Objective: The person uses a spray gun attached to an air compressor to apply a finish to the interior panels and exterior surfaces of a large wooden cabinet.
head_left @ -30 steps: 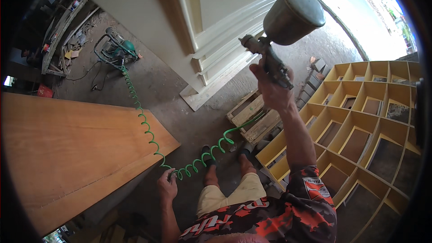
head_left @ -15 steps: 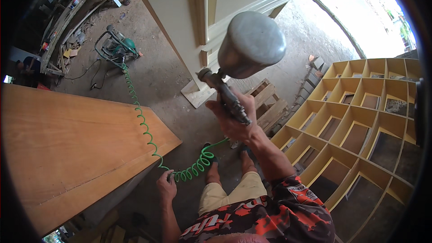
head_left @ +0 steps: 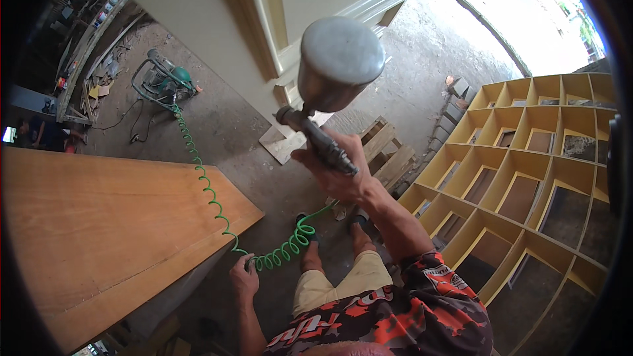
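My right hand [head_left: 339, 170] is closed around the grip of a spray gun [head_left: 323, 142] with a grey metal paint cup [head_left: 341, 53] on top. The gun's nozzle end points to the left, close to a large cream panel [head_left: 198, 20] with raised mouldings. Low at the left of my body, my left hand [head_left: 244, 275] has its fingers closed on a green coiled air hose [head_left: 280, 250]. From there one stretch runs to a green compressor [head_left: 168, 82] on the floor, and another rises toward my right hand, where its end is hidden.
A wide wooden board [head_left: 119, 231] lies at my left. On the right stands a yellowish shelf frame [head_left: 521, 178] with many compartments. A wooden pallet [head_left: 389, 151] rests beyond my feet. Scrap and cans line a cluttered bench [head_left: 92, 39] at the far left, with a person [head_left: 43, 133] near it.
The spray gun and my right hand have shifted slightly left in view, and the cream panel now shows further left. My left hand keeps its hold on the hose.
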A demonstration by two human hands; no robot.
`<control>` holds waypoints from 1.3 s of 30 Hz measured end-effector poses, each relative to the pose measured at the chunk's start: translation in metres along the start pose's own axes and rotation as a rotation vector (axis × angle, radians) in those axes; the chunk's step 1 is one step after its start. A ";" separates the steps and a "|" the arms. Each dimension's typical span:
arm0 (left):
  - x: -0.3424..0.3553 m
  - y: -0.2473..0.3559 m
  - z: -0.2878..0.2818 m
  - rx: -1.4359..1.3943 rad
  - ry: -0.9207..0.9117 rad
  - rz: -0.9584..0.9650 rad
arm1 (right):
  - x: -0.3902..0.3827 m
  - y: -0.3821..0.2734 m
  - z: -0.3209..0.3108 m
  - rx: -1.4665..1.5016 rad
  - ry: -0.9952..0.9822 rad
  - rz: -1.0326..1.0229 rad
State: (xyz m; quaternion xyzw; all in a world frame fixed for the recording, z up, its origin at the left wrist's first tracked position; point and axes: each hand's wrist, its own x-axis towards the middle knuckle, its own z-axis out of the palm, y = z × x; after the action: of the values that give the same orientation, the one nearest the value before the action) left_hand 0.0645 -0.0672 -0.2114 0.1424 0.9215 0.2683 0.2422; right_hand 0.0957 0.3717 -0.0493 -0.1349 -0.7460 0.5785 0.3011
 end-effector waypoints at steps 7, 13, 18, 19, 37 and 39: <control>0.007 0.051 0.016 0.005 0.017 0.020 | 0.034 0.022 -0.068 -0.046 0.074 0.072; 0.013 0.077 0.038 -0.015 0.026 0.018 | 0.060 0.039 -0.126 -0.037 0.132 0.150; 0.020 0.108 0.054 -0.027 0.019 -0.010 | 0.081 0.062 -0.171 -0.065 0.153 0.152; 0.022 0.112 0.058 -0.019 0.023 -0.006 | 0.086 0.067 -0.180 -0.062 0.157 0.155; 0.049 0.197 0.121 -0.080 0.005 -0.060 | 0.172 0.137 -0.331 -0.133 0.237 0.033; 0.051 0.201 0.126 -0.120 0.002 -0.073 | 0.182 0.138 -0.350 -0.145 0.277 0.069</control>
State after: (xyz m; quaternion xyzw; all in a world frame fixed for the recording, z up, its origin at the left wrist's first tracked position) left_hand 0.1140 0.1705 -0.2096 0.0939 0.9085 0.3141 0.2590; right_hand 0.1450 0.7863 -0.0740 -0.2605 -0.7320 0.5090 0.3705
